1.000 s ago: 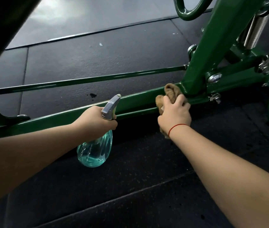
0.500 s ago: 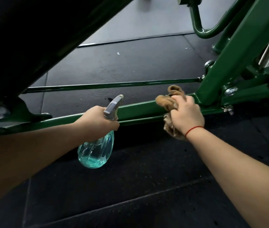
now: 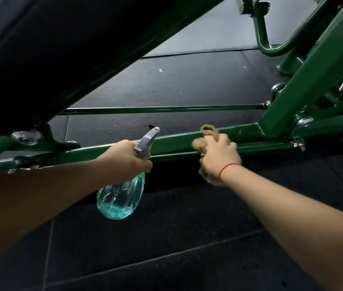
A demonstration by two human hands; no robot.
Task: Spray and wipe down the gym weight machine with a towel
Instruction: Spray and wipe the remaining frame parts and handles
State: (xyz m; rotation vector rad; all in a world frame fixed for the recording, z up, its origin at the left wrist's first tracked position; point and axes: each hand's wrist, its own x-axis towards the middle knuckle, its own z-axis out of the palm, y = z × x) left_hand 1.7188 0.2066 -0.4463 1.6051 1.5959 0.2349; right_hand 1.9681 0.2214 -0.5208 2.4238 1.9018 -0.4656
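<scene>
The brown towel is bunched against the low green bar of the weight machine, left of its joint with the slanted post. The right hand, a red cord at its wrist, curls round the towel. Beside it the left hand grips the neck of a teal spray bottle hanging below the bar, over black floor

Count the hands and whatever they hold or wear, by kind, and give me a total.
hands: 2 (left hand, right hand)
spray bottle: 1
brown towel: 1
red wrist string: 1
total: 5
</scene>
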